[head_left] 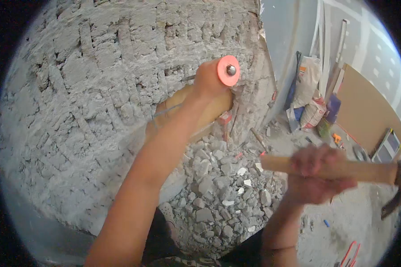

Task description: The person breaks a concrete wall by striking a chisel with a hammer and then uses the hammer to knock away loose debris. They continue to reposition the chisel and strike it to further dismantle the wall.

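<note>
My left hand (pixel 205 82) is closed around a chisel with a round orange hand guard (pixel 223 66) and a metal striking end (pixel 231 70). A short stretch of the chisel's shank (pixel 189 78) shows to the left of the hand, at the rough wall (pixel 120 75); the tip's exact contact cannot be made out. On the right, my right hand (pixel 321 173), slightly blurred, grips a hammer by its wooden handle (pixel 365 171). The hammer's dark metal head (pixel 398 191) points away to the right, apart from the chisel and partly cut off by the view's edge.
Broken rubble (pixel 209 191) lies heaped at the wall's foot, near my shoe (pixel 168 212). A tan board (pixel 218 107) shows behind my left forearm. Bags (pixel 306 84), a brown panel (pixel 365 107) and a level (pixel 341 40) lean at the right. Red-handled pliers (pixel 352 253) lie on the floor.
</note>
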{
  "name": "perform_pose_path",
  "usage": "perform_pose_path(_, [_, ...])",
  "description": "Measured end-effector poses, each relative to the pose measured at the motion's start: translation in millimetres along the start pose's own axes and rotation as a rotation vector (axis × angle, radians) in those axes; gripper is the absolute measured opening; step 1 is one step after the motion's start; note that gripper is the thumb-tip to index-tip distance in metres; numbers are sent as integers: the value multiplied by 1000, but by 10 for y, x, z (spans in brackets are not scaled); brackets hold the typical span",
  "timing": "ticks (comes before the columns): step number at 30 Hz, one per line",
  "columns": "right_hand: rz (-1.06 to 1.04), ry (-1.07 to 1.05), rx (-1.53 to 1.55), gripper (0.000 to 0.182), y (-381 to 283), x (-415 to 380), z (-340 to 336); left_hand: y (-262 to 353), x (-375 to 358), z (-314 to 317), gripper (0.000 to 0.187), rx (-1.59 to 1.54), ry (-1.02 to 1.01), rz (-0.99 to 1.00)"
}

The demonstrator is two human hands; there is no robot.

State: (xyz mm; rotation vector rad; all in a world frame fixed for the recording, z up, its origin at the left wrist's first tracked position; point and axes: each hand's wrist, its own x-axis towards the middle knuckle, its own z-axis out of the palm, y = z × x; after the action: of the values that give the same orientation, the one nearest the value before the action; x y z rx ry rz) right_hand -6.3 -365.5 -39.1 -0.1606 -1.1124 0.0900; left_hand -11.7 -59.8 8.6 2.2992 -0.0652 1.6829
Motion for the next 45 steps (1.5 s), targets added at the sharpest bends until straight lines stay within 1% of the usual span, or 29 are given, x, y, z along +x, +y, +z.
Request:
perform_pose_path(2, [129,173,120,58,479,-162,-50,-64,19,20,22,-17,13,22])
perform_pose_path(3, [329,404,64,53,814,-348,-127,-89,15,21,22,-25,24,41])
perform_pose_path(6, [814,-29,-893,46,1010,-430,-227,-116,1,-60,23,9,-39,42])
perform_pose_path(10, [644,352,-576,50,662,-410,-279,-172,30,-10,27,-3,6,25])
perform_pose_path(11, [391,485,-460,57,609,-369,-372,-179,66,6,29,-1,28,45])
perform_pose_path(12, [295,146,-259,61,328,-193,-325,-179,15,17,31,-3,38,50])
perform_pose_path(13, [199,102,180,65,141,-24,-170,-139,27,-20,34,24,26,68])
perform_pose_path(15, [-112,-73,-155,58,-300,280,107,-96,20,-44,35,23,30,57])
perform_pose_path(16, [-181,-190,-193,57,-474,387,171,-117,17,-33,36,22,38,64])
perform_pose_path(18, [-250,-181,-188,53,-438,383,225,-131,9,-14,38,21,55,73])
perform_pose_path(20, [-183,226,-114,45,390,48,-26,-157,38,-12,41,20,70,94])
perform_pose_path(21, [-181,230,-120,45,742,-175,-159,-157,25,-9,43,2,68,69])
perform_pose_path(23, [851,110,-633,43,1168,-451,-345,-135,-3,24,45,-16,70,59])
perform_pose_path(24, [830,104,-637,43,1086,-352,-283,-153,12,58,45,0,78,59])
perform_pose_path(26, [744,328,-732,41,831,-261,-142,-158,-60,47,46,19,87,27])
perform_pose_path(27, [678,422,-633,41,737,-223,-413,-154,-34,55,45,-11,72,44])
perform_pose_path(29, [324,159,-160,53,242,15,-482,-184,11,-18,44,-23,72,45])
perform_pose_path(30, [335,-63,299,61,-34,221,-355,-178,13,-12,43,10,76,64])
perform_pose_path(31, [110,-97,68,65,-304,339,-74,-171,35,1,42,41,84,89])
perform_pose_path(34, [-151,-380,-275,71,-813,464,-33,-204,42,15,42,8,95,113])
perform_pose_path(35, [-255,-269,-336,68,-673,369,-7,-196,25,5,42,7,95,108])
perform_pose_path(37, [-210,83,-56,52,233,-46,-184,-146,32,8,42,44,115,117])
perform_pose_path(38, [-36,201,-178,46,757,-340,-307,-138,16,-1,42,37,113,113])
perform_pose_path(39, [385,124,-590,40,1098,-507,-372,-142,12,-20,46,32,84,36])
perform_pose_path(40, [927,122,-511,41,1145,-529,-391,-145,54,-29,50,26,59,-31])
perform_pose_path(41, [901,114,-518,41,1086,-455,-398,-194,93,-1,50,50,28,-55])
perform_pose_path(43, [822,413,-560,43,783,-462,-404,-276,71,24,45,80,43,-23])
perform_pose_path(44, [676,412,-694,46,572,-371,-404,-272,81,31,40,115,51,17])
perform_pose_path(45, [368,360,-736,54,375,-267,-512,-330,71,54,40,30,107,33])
